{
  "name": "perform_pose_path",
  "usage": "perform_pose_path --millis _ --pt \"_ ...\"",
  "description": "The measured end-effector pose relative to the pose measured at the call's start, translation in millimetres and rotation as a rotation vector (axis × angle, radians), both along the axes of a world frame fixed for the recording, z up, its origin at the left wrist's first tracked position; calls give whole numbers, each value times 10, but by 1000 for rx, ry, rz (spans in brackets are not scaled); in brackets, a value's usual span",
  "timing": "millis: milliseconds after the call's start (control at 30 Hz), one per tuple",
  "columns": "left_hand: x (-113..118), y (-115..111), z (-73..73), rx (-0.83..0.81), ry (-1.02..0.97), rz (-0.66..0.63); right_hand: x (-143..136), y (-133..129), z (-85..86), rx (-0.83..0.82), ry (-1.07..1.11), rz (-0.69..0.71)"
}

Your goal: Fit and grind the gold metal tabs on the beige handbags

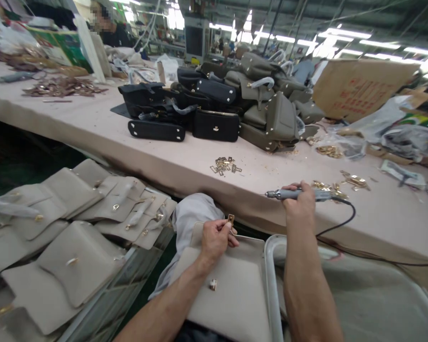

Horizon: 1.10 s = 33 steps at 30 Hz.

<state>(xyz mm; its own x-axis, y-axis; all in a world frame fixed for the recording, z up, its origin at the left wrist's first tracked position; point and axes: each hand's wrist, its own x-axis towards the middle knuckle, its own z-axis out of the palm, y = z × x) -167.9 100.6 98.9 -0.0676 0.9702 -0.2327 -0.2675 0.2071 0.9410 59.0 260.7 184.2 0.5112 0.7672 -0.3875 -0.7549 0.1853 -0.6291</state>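
Between the fingertips of my left hand (216, 240) is a small gold metal plate (231, 219) with holes in it. That hand is closed over the top edge of a light grey handbag (231, 285), which lies across my lap. A gold turn lock (213, 284) sits on the bag's front. My right hand (301, 199) is wrapped round a grey electric screwdriver (288, 194), held level over the table's front edge with its bit pointing left. A black cord runs from its back end to the right.
On the pinkish table (103, 126) lie gold plates (224, 165), black handbags (157, 130), olive handbags (283, 118) and a cardboard box (364, 90). Light grey bag pieces (82, 261) are stacked at left. A pale plastic tub (378, 294) stands at right. A person (110, 28) is across the table.
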Motion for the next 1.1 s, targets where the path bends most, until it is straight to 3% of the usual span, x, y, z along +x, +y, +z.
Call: perform_pose_path --millis 233,400,700,1100 --pt "5 -5 -1 -32 -20 35 -547 -465 -113 54 15 194" --pt "-2 -19 13 -20 -8 50 -750 -599 -231 66 0 260" --pt "-14 -28 8 -2 4 53 -805 -636 -391 87 -28 273" --pt "-21 -41 24 -7 -4 53 -846 -679 -347 99 -78 252"
